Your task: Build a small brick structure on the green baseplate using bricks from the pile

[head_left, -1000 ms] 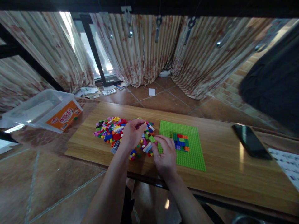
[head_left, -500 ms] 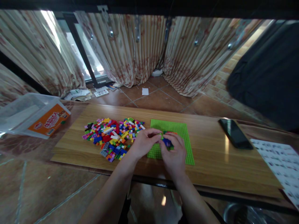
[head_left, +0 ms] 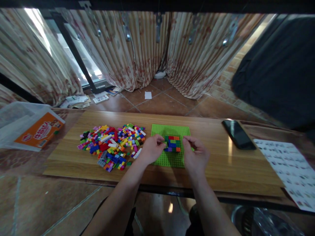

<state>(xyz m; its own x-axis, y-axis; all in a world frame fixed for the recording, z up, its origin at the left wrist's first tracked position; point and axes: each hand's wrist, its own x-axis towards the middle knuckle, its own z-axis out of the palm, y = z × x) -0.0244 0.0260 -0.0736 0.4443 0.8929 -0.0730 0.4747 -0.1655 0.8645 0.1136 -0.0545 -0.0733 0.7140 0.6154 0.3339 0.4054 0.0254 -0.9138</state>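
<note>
A green studded baseplate [head_left: 169, 161] lies on the wooden table, bearing a low block of coloured bricks [head_left: 173, 144] in red, orange, blue, green and purple. At the left side of this block, my left hand [head_left: 153, 150] pinches a small lime-green brick [head_left: 165, 144] between thumb and forefinger. My right hand [head_left: 196, 155] is over the plate's right edge, apart from the block. Its thumb and forefinger are drawn together; whether anything small is between them is hidden.
Left of the plate spreads a pile of loose bricks [head_left: 114, 141]. A clear plastic box [head_left: 27, 109] with an orange label stands at the far left. On the right lie a black phone [head_left: 238, 134] and a printed sheet [head_left: 285, 167].
My hands, together over the block before, have moved apart, the right one to the right. The brick block between them has come into sight. The whole view has shifted slightly.
</note>
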